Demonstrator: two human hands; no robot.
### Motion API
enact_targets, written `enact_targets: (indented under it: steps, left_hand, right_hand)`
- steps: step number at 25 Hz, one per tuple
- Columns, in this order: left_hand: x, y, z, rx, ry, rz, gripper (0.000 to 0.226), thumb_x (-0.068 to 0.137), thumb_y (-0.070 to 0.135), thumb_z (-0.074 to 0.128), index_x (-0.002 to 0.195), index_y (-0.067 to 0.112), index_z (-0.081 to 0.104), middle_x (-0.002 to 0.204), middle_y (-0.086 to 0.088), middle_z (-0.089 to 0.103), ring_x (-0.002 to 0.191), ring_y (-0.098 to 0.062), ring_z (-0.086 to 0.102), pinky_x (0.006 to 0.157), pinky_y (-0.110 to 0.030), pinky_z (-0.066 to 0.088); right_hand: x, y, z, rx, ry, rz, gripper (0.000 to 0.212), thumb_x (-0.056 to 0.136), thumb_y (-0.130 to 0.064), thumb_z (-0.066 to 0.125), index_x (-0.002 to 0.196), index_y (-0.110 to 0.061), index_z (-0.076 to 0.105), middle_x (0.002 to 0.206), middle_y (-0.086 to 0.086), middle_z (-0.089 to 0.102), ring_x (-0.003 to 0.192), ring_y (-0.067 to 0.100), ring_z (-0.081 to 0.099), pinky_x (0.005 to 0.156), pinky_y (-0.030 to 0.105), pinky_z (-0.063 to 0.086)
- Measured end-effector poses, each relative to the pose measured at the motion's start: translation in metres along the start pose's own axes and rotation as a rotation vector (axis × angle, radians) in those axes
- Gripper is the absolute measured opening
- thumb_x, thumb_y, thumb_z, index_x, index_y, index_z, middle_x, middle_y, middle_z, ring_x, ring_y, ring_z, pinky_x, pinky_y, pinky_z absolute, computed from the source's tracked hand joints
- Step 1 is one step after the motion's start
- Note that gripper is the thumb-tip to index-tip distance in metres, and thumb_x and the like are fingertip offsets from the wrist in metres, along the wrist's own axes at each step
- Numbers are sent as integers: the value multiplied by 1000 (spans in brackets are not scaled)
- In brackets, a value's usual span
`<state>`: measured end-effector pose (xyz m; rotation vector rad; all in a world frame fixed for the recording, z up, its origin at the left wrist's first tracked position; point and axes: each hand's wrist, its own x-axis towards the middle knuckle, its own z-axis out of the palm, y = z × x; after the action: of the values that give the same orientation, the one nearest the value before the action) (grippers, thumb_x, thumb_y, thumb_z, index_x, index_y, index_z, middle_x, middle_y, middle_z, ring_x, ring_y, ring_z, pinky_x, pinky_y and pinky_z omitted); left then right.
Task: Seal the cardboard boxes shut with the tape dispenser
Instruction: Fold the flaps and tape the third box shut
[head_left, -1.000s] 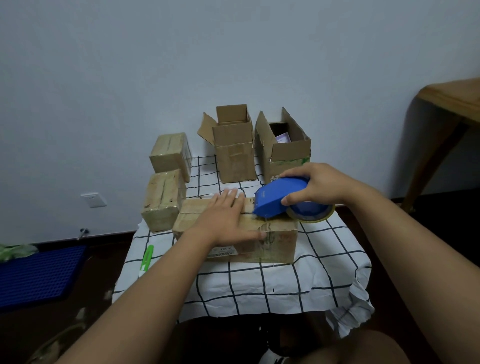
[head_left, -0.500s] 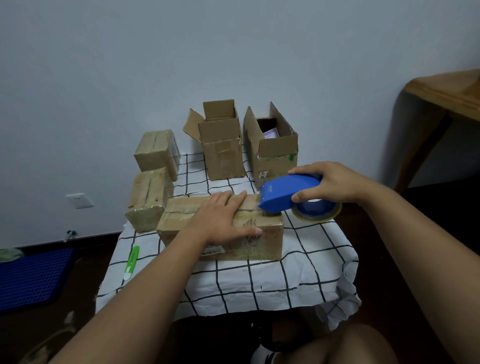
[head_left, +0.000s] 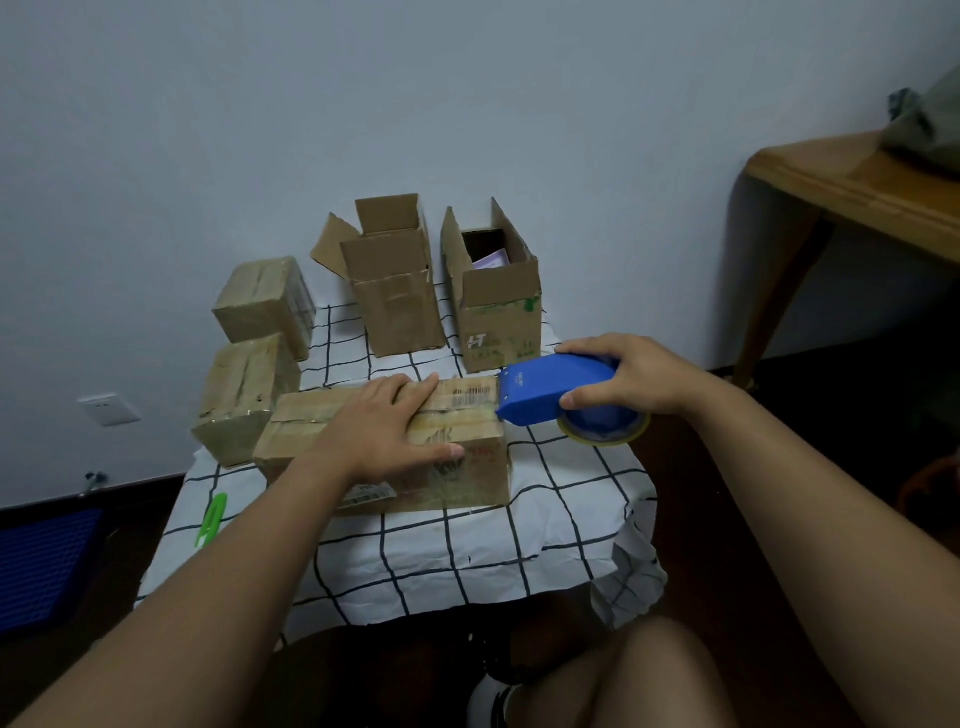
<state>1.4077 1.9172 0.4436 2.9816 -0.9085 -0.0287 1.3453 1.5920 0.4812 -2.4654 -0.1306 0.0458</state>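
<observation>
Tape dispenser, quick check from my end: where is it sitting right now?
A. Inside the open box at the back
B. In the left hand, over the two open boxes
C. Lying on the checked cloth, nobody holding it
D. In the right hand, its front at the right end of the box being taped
D: the right hand grips the blue tape dispenser, its front edge at the right end of the long box, which the left hand presses flat.

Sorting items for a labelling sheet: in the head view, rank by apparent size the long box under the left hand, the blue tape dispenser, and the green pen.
1. Long box
2. Blue tape dispenser
3. Green pen
</observation>
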Motion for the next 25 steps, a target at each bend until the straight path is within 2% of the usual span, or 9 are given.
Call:
enact_targets:
  steps: [3, 5, 7, 9, 12, 15, 18, 22, 25]
  left_hand:
    - [2, 9, -5, 47, -68, -34, 119, 62, 95, 24, 156, 26, -1, 163, -8, 5, 149, -25, 4, 120, -42, 7]
    - [8, 29, -10, 61, -77, -12, 123, 59, 90, 20, 156, 18, -3, 163, -12, -9, 150, -26, -11, 120, -41, -5]
    - [17, 57, -10, 18, -43, 63, 124, 64, 91, 27, 156, 13, -2, 163, -11, -10, 150, -25, -10, 121, -40, -4]
    - [25, 79, -4, -62, -10, 87, 120, 72, 90, 37, 156, 13, 1, 164, -7, 3, 151, -23, 4, 123, -42, 8]
    - [32, 80, 7, -110, 86, 37, 103, 82, 77, 44, 156, 15, 9, 160, -4, 22, 146, -21, 23, 119, -39, 22]
    - [34, 76, 9, -37, 67, 62, 90, 90, 64, 42, 157, 16, 7, 161, -2, 18, 147, -19, 17, 120, -38, 19]
    - [34, 79, 9, -23, 43, 57, 88, 91, 61, 41, 157, 17, 4, 162, -2, 14, 147, -20, 14, 121, -40, 18]
    - [31, 80, 6, -38, -3, 54, 92, 89, 64, 43, 156, 16, 2, 163, -1, 11, 148, -20, 12, 121, -40, 16]
    - [32, 81, 4, -108, -56, 31, 84, 94, 64, 32, 156, 17, 0, 164, 0, 1, 150, -17, 2, 122, -41, 8]
  right_hand:
    - [-1, 0, 9, 27, 16, -12, 65, 79, -49, 78, 138, -37, 54, 119, -12, 52, 105, 10, 52, 86, 27, 39]
    - [0, 1, 11, 63, 17, -11, 65, 79, -48, 78, 138, -36, 54, 119, -13, 52, 104, 10, 53, 85, 27, 40]
    - [-1, 4, 13, 70, 26, -14, 65, 79, -48, 78, 138, -36, 54, 120, -13, 52, 101, 8, 53, 84, 26, 40]
    - [-1, 5, 15, 74, 36, -21, 64, 79, -47, 79, 137, -37, 55, 119, -15, 52, 100, 6, 53, 81, 22, 40]
    - [-3, 12, 14, 129, 45, -29, 60, 78, -47, 79, 133, -41, 56, 119, -15, 54, 101, 6, 55, 79, 17, 41]
    - [-10, 32, 3, 192, 46, -3, 56, 77, -45, 81, 129, -45, 58, 124, -12, 58, 107, 9, 58, 85, 24, 46]
    - [-17, 44, -7, 125, 52, 34, 62, 77, -47, 81, 133, -42, 57, 126, -11, 57, 110, 13, 56, 91, 28, 44]
    - [-14, 42, 0, -14, 12, 3, 63, 80, -53, 76, 137, -41, 53, 111, -12, 52, 104, 13, 52, 87, 28, 38]
    - [-10, 30, 4, -121, -17, -12, 66, 80, -57, 73, 140, -41, 50, 101, -15, 46, 102, 15, 49, 84, 29, 35]
